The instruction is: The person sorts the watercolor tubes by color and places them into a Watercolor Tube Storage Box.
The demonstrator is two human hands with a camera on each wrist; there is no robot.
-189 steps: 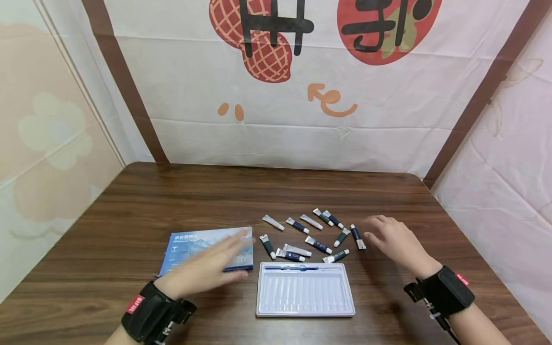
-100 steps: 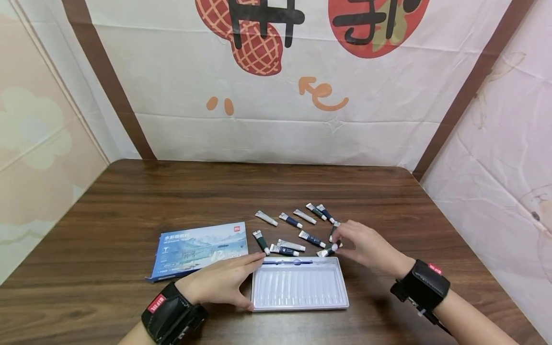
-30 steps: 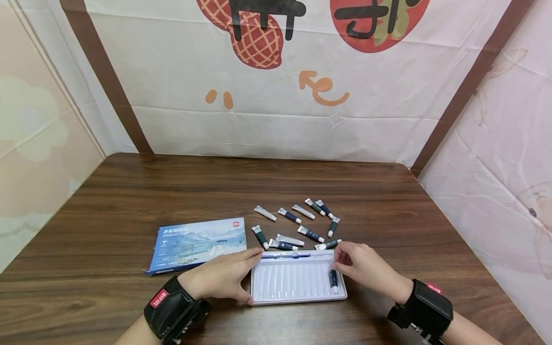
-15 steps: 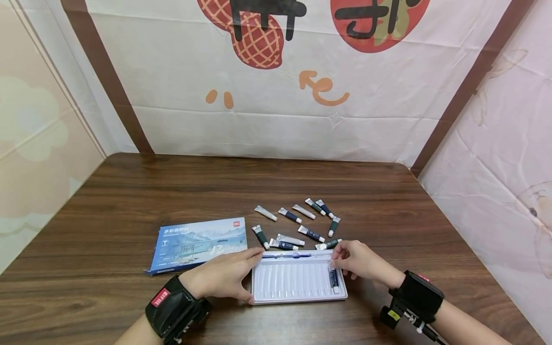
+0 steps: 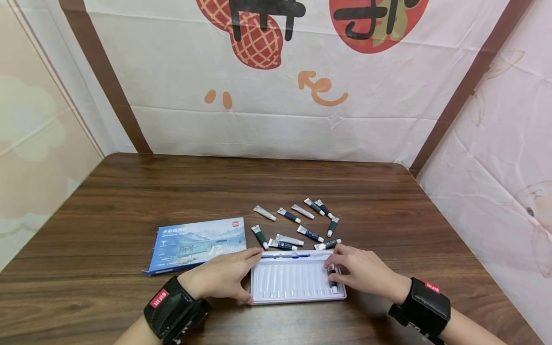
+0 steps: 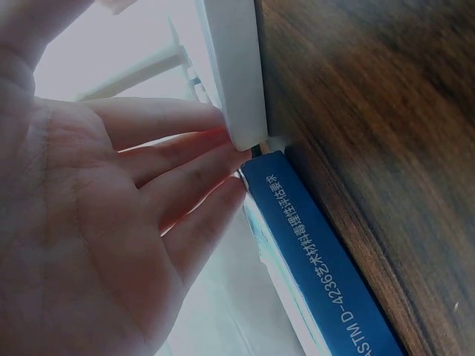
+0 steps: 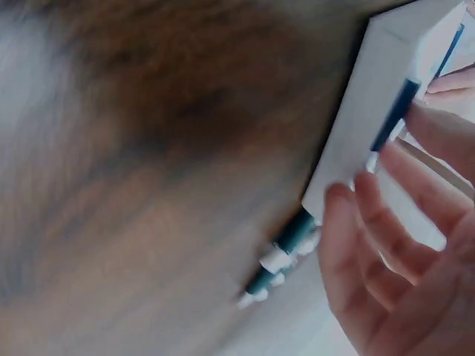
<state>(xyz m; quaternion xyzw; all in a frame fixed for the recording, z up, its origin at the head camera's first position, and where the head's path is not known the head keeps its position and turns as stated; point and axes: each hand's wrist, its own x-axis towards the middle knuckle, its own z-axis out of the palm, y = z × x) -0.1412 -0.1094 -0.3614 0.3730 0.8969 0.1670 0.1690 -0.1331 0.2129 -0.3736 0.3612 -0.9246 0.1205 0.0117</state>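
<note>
A white plastic tray [image 5: 293, 282] with a row of narrow slots lies at the table's near middle, a blue paintbrush [image 5: 286, 256] along its far side. My left hand [image 5: 222, 278] rests at the tray's left edge, fingers extended at the far corner and thumb at the near one. With thumb and fingers, my right hand [image 5: 362, 268] pinches a dark paint tube [image 5: 332, 276] in the rightmost slot, its white cap toward me. In the right wrist view this dark blue tube [image 7: 395, 115] shows above the tray's side, at the fingertips.
Behind the tray lie several loose paint tubes, among them a green one [image 5: 327, 244], a silver one [image 5: 290, 239] and a dark blue one [image 5: 310, 234]. A flat blue paint box [image 5: 198, 244] lies left of the tray. Fabric walls [image 5: 276, 129] close off the table's back.
My right hand has picked up the dark tube from the right of the loose ones and brought it into the tray's right slot. The left hand has moved from over the box to the tray's edge.
</note>
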